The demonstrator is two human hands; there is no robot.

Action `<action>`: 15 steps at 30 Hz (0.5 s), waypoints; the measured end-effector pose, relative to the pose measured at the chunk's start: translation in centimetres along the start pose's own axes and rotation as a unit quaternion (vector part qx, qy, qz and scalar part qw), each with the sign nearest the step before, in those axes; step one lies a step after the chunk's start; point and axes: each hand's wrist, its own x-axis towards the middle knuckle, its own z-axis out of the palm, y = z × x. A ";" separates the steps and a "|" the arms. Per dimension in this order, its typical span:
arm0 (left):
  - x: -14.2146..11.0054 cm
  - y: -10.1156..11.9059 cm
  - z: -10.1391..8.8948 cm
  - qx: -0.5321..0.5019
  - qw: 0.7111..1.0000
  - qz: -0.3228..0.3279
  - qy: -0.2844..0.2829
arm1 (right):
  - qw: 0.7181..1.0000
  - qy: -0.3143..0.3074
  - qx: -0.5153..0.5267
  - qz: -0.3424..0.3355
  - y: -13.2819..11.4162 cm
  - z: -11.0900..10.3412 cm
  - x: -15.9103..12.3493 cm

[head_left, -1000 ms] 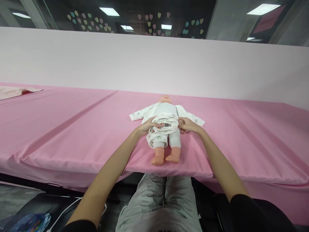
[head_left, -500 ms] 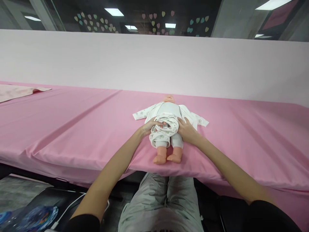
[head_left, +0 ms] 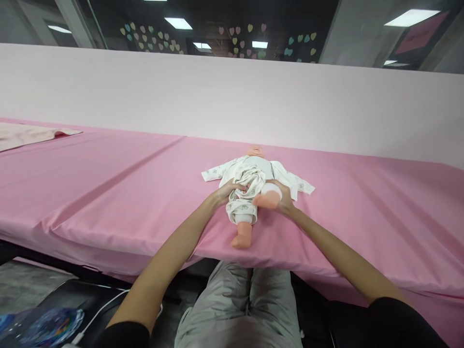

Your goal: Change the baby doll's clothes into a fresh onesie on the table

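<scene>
A baby doll lies on its back on the pink-covered table, feet toward me, in a white patterned top with its sleeves spread. White printed baby trousers are bunched over its belly and around the leg on my left, whose bare foot sticks out below. My left hand is closed on the gathered cloth of the trousers. With my right hand I grip the doll's other leg, raised and bent so its foot points left. My right fingers are partly hidden behind that leg.
The pink sheet covers the long table, with a white wall behind it. A pale pink cloth lies at the far left. At lower left, a clear plastic bottle and a white cable rest on a black seat.
My right hand has taken hold of the doll's leg on the right and lifted it off the sheet. My left hand stays on the bunched trousers. The view has shifted slightly.
</scene>
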 end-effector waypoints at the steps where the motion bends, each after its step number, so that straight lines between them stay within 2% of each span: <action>1: 0.0 0.0 0.1 0.000 1.000 0.005 -0.002 | 0.997 0.034 0.048 0.057 -0.4 0.1 0.3; 4: -0.2 0.3 0.3 0.029 0.999 -0.005 -0.025 | 0.963 0.139 0.134 0.189 -1.0 0.3 1.7; 6: -0.4 0.6 0.5 0.069 0.997 -0.015 -0.039 | 0.941 0.194 0.136 0.240 -1.1 0.4 2.5; 8: -0.7 1.2 0.8 0.118 0.991 -0.007 -0.056 | 0.936 0.222 0.112 0.250 -1.2 0.5 3.0; 10: -1.1 2.0 1.2 0.178 0.980 0.011 -0.090 | 0.944 0.226 0.076 0.230 -1.4 0.7 3.0; 13: -1.8 3.1 2.0 0.317 0.937 0.069 -0.126 | 0.955 0.201 0.046 0.213 -1.7 1.0 2.5; 15: -2.2 3.5 2.6 0.461 0.871 0.140 -0.096 | 0.958 0.189 0.048 0.210 -1.9 1.2 2.2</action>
